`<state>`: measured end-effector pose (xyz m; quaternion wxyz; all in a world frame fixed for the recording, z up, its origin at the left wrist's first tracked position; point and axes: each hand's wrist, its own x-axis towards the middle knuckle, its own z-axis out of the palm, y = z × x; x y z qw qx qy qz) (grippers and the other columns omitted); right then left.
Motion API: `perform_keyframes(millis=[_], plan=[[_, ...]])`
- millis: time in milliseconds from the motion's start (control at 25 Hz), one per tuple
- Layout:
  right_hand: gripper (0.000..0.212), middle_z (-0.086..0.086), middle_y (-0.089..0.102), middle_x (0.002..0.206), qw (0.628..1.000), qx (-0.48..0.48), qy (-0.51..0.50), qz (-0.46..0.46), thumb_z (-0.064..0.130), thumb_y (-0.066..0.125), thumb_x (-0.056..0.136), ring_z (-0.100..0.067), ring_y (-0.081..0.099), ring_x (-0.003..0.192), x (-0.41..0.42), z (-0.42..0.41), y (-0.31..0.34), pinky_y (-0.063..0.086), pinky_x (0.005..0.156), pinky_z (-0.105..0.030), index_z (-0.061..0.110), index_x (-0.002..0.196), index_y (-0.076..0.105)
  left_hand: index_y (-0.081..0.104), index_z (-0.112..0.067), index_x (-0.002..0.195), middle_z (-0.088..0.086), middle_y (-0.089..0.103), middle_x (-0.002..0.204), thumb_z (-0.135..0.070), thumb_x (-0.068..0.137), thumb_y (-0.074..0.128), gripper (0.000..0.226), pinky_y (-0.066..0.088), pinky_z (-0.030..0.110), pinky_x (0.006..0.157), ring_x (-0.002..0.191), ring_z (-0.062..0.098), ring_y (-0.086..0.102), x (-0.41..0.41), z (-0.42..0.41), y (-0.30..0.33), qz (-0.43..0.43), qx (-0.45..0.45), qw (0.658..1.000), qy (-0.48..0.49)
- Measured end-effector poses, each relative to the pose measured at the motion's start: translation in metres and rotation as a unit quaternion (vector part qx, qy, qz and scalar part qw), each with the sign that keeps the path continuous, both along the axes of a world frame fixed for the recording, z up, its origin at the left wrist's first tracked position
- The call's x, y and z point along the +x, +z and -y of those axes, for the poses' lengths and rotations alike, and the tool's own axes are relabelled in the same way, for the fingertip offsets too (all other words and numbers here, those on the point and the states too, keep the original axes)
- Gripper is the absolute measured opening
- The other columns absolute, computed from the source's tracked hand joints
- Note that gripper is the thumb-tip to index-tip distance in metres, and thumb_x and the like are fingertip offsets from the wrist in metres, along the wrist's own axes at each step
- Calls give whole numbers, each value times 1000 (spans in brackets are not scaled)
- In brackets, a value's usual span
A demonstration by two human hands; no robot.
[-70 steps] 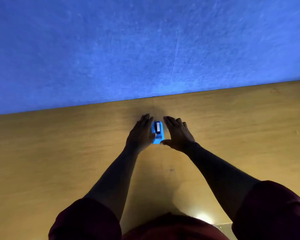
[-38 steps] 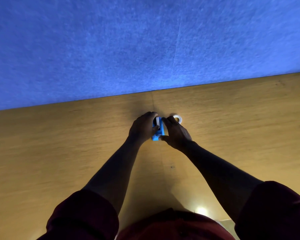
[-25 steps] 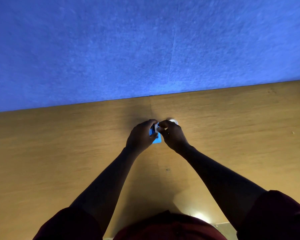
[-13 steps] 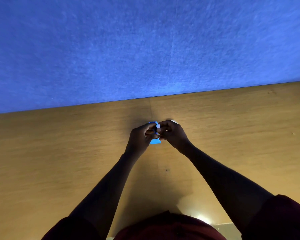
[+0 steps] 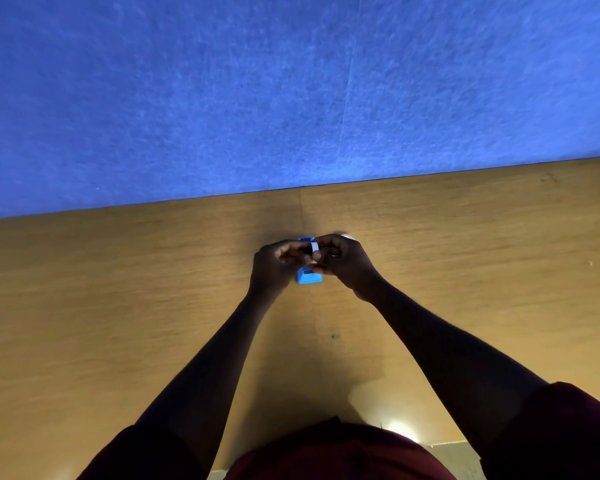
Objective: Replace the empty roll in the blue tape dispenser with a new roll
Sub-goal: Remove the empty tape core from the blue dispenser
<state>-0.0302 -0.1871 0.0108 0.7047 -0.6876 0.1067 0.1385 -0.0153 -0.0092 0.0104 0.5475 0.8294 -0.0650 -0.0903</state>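
Both arms reach straight out over the wooden table. The left hand curls its fingers round the blue tape dispenser, which sits between both hands. The right hand pinches the small white roll at its top.

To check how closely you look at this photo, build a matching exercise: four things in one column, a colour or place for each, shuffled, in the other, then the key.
Things
1. tape dispenser
2. table
3. sleeves
4. small white roll

Descriptions
A. dark maroon, at the bottom edge
B. pinched between the fingertips of the left hand and right hand
C. bright blue, under the two hands
D. yellow-brown wood grain

Pairs: 1-C, 2-D, 3-A, 4-B
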Motion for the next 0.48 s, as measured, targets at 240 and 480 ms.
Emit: perform_keyframes(millis=[240,480], plan=[[30,-11,72,105,998,-52,42,7,6,73,88,-24,74,95,13,-5,-1,63,78,-35,2,117,65,72,-7,116,1,78,103,-12,86,79,30,62,26,80,96,9,75,11,-6,-9,-76,-60,995,20],[34,-9,70,112,995,-83,55,-4,4,73,87,-22,71,101,31,-7,1,61,82,-32,6,120,63,77,-15,108,0,80,97,-13,85,78,22,63,28,79,93,15,77,22,-20,-16,-100,-102,987,76]])
